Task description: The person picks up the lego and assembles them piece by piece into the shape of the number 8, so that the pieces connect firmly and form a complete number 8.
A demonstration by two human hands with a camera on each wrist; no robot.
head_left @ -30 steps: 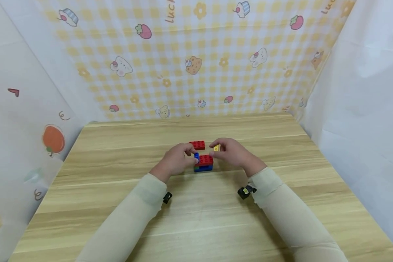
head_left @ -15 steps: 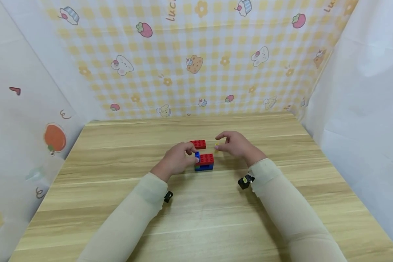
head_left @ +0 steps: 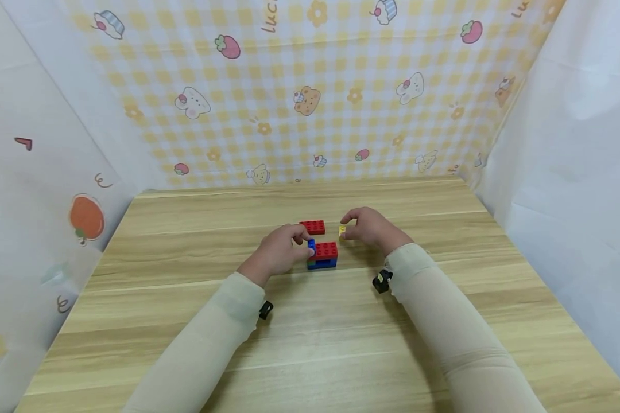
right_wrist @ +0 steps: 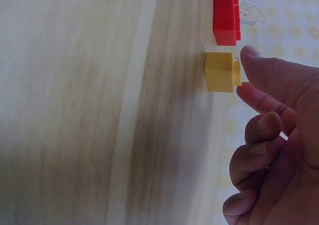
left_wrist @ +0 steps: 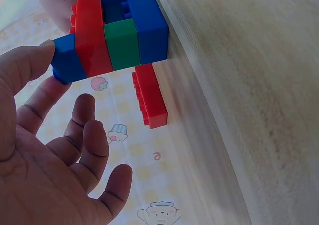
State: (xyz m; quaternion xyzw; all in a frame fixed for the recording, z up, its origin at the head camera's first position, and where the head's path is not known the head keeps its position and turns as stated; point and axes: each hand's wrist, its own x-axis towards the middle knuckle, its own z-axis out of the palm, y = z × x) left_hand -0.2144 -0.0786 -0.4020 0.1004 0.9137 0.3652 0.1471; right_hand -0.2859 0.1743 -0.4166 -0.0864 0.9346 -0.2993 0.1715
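Observation:
Near the table's middle stands a small stack of toy building bricks, with a long blue brick [left_wrist: 152, 28] at the bottom, a green brick [left_wrist: 122, 44] on it and a red brick [head_left: 326, 250] across the top. At the stack's left end, my left hand [head_left: 279, 252] pinches a small blue brick [left_wrist: 70, 60] on the red one between thumb and index finger; its other fingers are loosely bent. Just behind and right of the stack sits a small yellow brick [right_wrist: 219, 73]. My right hand [head_left: 373, 229] hovers at it, thumb and index finger parted about its studded top.
Behind the stack, a separate red brick [head_left: 313, 227] lies on the wooden table [head_left: 310, 344]. A yellow checked cloth [head_left: 268, 103] hangs along the far edge, with pale cloth walls on the left and right. Each wrist wears a small black camera.
My right hand has moved from beside the stack, back and right, to the yellow brick. The left hand keeps its pinch on the small blue brick, and the stack stays in place.

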